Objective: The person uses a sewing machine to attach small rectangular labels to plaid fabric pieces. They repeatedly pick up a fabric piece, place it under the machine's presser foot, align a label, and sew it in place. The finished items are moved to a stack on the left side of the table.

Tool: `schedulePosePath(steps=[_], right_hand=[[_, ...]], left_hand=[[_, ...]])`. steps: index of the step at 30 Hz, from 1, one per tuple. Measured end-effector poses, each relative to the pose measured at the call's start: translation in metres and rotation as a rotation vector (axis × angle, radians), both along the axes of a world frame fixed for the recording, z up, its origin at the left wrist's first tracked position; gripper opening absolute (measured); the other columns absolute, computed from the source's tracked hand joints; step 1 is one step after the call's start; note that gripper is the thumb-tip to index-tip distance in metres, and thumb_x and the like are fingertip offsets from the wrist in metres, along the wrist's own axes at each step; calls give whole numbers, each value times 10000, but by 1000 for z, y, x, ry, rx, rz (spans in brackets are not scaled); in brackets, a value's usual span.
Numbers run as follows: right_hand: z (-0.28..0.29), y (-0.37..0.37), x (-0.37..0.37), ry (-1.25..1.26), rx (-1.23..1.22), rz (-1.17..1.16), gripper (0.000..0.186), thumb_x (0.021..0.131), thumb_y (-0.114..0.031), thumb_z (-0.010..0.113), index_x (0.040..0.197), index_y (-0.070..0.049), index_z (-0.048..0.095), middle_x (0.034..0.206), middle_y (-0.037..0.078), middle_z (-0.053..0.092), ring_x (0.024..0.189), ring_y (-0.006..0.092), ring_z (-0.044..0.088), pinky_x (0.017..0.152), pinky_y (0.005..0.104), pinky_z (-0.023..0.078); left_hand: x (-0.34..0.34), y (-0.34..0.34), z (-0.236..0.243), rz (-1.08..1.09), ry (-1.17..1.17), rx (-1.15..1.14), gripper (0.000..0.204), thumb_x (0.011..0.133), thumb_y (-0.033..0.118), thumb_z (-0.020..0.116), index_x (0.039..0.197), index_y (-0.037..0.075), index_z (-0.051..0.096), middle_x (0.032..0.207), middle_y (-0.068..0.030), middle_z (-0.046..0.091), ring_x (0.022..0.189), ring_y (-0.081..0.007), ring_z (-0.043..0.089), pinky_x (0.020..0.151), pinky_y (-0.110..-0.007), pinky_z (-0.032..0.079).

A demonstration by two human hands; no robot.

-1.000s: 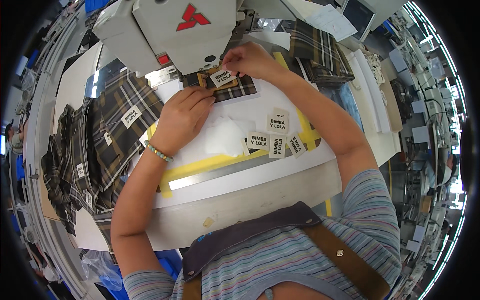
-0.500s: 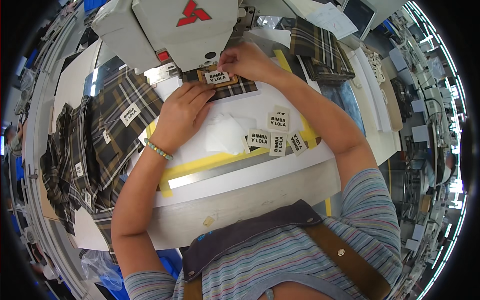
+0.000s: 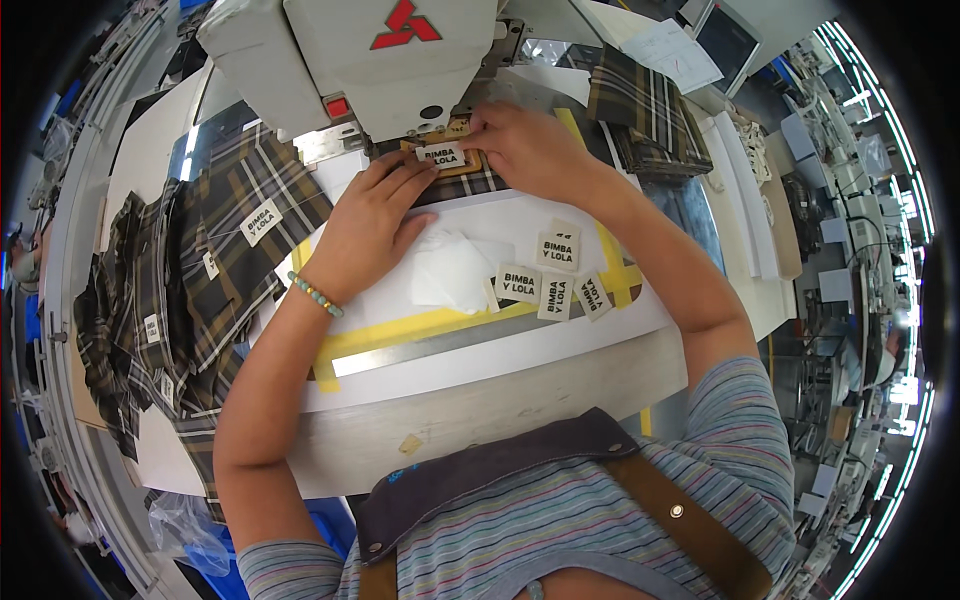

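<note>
A cream fabric label (image 3: 440, 155) with dark lettering lies in a tan frame (image 3: 474, 164) under the sewing machine's head (image 3: 385, 60). Dark plaid fabric (image 3: 482, 183) shows below the frame. My left hand (image 3: 372, 228) lies with fingers stretched out, their tips at the label's left end and the frame's edge; the thumb stands apart. At the label's right end, the fingers of my right hand (image 3: 535, 152) are curled and drawn together on its edge. The machine's needle area is hidden behind its head and my hands.
Several loose cream labels (image 3: 519, 283) lie near the front, right of a pile of thin white sheets (image 3: 455, 270). Plaid pieces with labels (image 3: 230, 240) are heaped at left. Folded plaid fabric (image 3: 650, 115) is stacked at far right. Yellow tape (image 3: 400, 328) crosses the white work surface.
My right hand has come down from above the label's upper right to its right end, its fingers now lower and closer in. My left hand stays beside the frame. The view has shifted slightly.
</note>
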State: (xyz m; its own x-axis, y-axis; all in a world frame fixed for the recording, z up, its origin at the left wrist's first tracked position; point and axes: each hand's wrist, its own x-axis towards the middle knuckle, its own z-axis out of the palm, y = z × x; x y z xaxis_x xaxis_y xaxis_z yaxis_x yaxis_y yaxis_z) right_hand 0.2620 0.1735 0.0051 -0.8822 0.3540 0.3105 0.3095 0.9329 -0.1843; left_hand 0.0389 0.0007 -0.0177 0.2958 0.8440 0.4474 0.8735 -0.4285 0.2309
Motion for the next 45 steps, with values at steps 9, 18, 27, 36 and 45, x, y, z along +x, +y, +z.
schedulePosePath(steps=[9, 18, 27, 36, 45], right_hand=[[-27, -18, -10, 162, 171, 213, 328, 895, -27, 681, 1202, -63, 789, 1315, 37, 735, 1202, 249, 672, 1033, 410, 533], [-27, -20, -10, 104, 232, 233, 392, 920, -44, 658, 1296, -83, 761, 1400, 21, 720, 1287, 225, 636, 1094, 401, 482], [-32, -15, -11, 140, 204, 232, 355, 922, -27, 660, 1255, -96, 765, 1411, 14, 708, 1259, 232, 635, 1094, 408, 481], [-36, -14, -11, 168, 203, 223, 334, 922, -39, 665, 1233, -95, 774, 1382, 12, 717, 1253, 224, 636, 1093, 406, 483], [-37, -17, -10, 156, 190, 181, 314, 926, -67, 672, 1213, -78, 797, 1353, 19, 745, 1232, 237, 648, 1073, 402, 508]], left_hand=[[-1, -3, 6, 23, -29, -16, 459, 950, 157, 777, 1379, 21, 683, 1432, -146, 682, 1416, -364, 566, 1187, -461, 474], [-6, -5, 8, 148, -69, 45, 378, 938, 108, 779, 1296, 9, 706, 1326, -131, 728, 1279, -361, 648, 1093, -454, 539], [-11, -8, 13, 125, 90, 5, 401, 954, 116, 760, 1322, -17, 674, 1340, -164, 714, 1267, -377, 643, 1091, -464, 535], [-14, -8, 28, 80, 107, -109, 369, 959, 112, 755, 1289, -38, 686, 1361, -197, 703, 1259, -392, 645, 1085, -468, 539], [-14, -8, 33, 75, 101, -153, 350, 960, 110, 751, 1272, -40, 701, 1396, -193, 695, 1269, -398, 638, 1088, -474, 534]])
